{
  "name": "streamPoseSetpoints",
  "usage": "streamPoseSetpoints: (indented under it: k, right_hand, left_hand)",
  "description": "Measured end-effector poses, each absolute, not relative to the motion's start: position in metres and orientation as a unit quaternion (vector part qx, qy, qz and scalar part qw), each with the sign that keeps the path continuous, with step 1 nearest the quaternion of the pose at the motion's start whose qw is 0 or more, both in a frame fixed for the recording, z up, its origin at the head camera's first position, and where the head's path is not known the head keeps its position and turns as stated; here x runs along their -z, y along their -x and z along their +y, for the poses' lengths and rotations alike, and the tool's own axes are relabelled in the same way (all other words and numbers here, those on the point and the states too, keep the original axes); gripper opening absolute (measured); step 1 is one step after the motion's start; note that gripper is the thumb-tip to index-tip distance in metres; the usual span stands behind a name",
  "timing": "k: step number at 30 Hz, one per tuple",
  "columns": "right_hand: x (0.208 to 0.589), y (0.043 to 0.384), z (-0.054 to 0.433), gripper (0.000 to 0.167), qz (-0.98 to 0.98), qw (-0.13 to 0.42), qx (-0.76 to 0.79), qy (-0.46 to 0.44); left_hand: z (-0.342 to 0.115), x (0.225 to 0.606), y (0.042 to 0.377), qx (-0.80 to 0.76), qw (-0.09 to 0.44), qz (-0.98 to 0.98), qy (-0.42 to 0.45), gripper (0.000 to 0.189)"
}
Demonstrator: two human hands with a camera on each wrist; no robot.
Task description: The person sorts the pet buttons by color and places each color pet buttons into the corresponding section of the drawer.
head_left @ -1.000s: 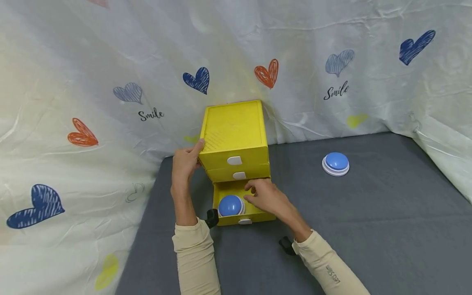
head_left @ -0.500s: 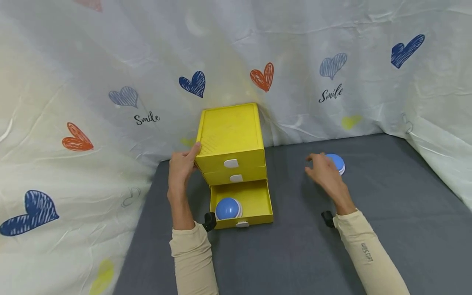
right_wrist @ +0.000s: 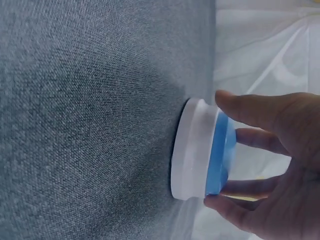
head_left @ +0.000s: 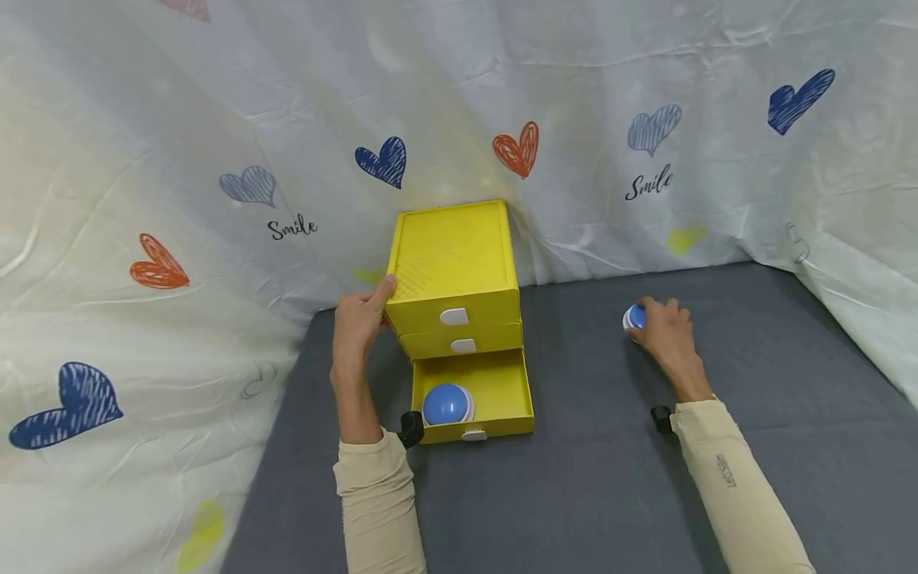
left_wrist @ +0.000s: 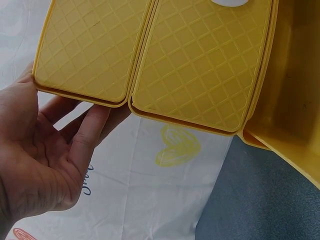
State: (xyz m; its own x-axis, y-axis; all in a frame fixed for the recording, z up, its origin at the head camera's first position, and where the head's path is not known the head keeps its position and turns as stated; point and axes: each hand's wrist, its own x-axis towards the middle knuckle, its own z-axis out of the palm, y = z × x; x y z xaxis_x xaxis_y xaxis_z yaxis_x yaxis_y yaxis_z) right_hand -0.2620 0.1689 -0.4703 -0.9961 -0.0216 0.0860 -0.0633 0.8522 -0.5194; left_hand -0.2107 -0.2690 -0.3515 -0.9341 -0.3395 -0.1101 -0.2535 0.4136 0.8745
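Note:
A yellow drawer box (head_left: 455, 255) with white tabs stands near the back, its lowest drawer (head_left: 502, 387) pulled out. My left hand (head_left: 355, 331) holds the box's upper left corner, thumb on the top edge. In the left wrist view its bent fingers (left_wrist: 92, 125) rest along the box's left side. A blue-domed push button (head_left: 446, 404) with a white base sits in the left part of that drawer. My right hand (head_left: 667, 335) grips a second push button (right_wrist: 200, 150) on the table, thumb and fingers around its blue dome. Its white base appears to rest on the cloth.
Dark grey cloth (head_left: 574, 478) covers the table. A white curtain (head_left: 445, 96) printed with hearts hangs behind and down both sides, close against the back of the box. Small black devices (head_left: 410, 430) are worn at both wrists.
My right hand has left the open drawer, travelled right across the table and taken hold of the second push button. My left hand has stayed on the box; the head view shifted slightly.

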Motion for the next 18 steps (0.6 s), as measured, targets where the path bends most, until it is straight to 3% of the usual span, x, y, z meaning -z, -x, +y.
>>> streamPoseSetpoints:
  k: [7, 14, 18]
  right_hand:
    - [0.472, 0.266, 0.172, 0.040, -0.952, 0.083, -0.296, -0.012]
    - [0.471, 0.261, 0.168, 0.050, -0.939, 0.141, -0.315, -0.005]
    - [0.456, 0.246, 0.157, 0.055, -0.935, 0.133, -0.328, -0.017]
  left_hand:
    - [-0.269, 0.351, 0.212, 0.514, 0.044, -0.838, -0.180, 0.057]
    - [-0.271, 0.352, 0.214, 0.503, 0.040, -0.845, -0.179, 0.065]
    - [-0.271, 0.353, 0.215, 0.505, 0.040, -0.844, -0.176, 0.065]
